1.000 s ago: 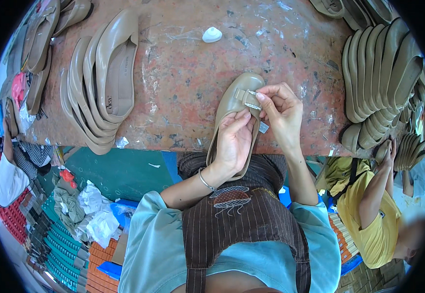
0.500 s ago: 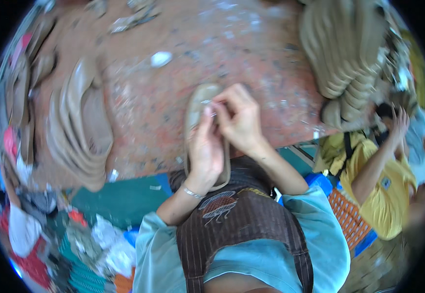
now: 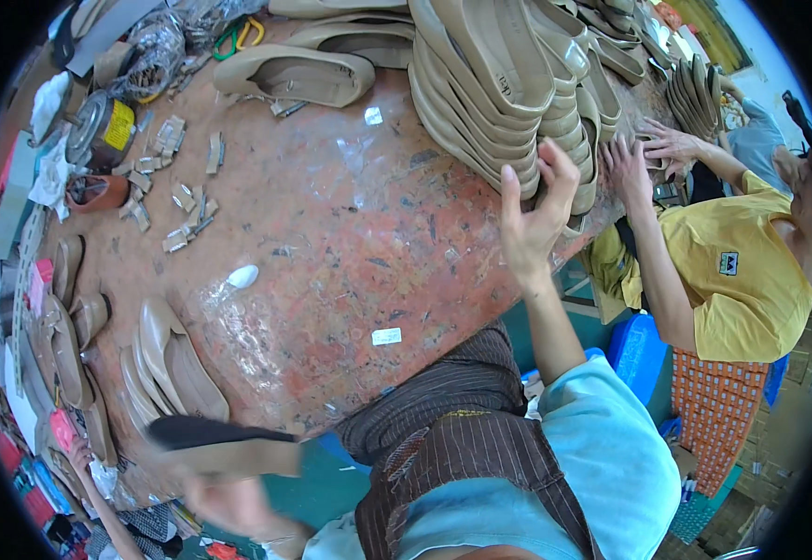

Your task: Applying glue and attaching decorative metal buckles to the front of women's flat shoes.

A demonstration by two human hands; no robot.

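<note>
At the lower left, my left hand [image 3: 230, 504] grips a beige shoe [image 3: 238, 455] with a dark underside. Motion blurs both the hand and the shoe. Beside it on the table stands a nested row of beige shoes [image 3: 177, 364]. My right hand [image 3: 534, 224] is raised at the near end of a large stack of nested beige shoes [image 3: 480, 103]. Its thumb and fingers are spread and hold nothing. Whether the fingertips touch the lowest shoe heels, I cannot tell.
The worn red table [image 3: 322, 243] bears a white oval piece [image 3: 242, 276], a white label [image 3: 386, 336], several beige bow-like pieces [image 3: 187, 219], a metal can [image 3: 100, 131] and green-and-yellow scissors [image 3: 238, 37]. To the right, a co-worker in a yellow shirt [image 3: 723, 252] handles shoes.
My hands have parted: the left swung to the lower left with the shoe, the right moved up and right to the stack. The view has shifted, showing more of the table's far side.
</note>
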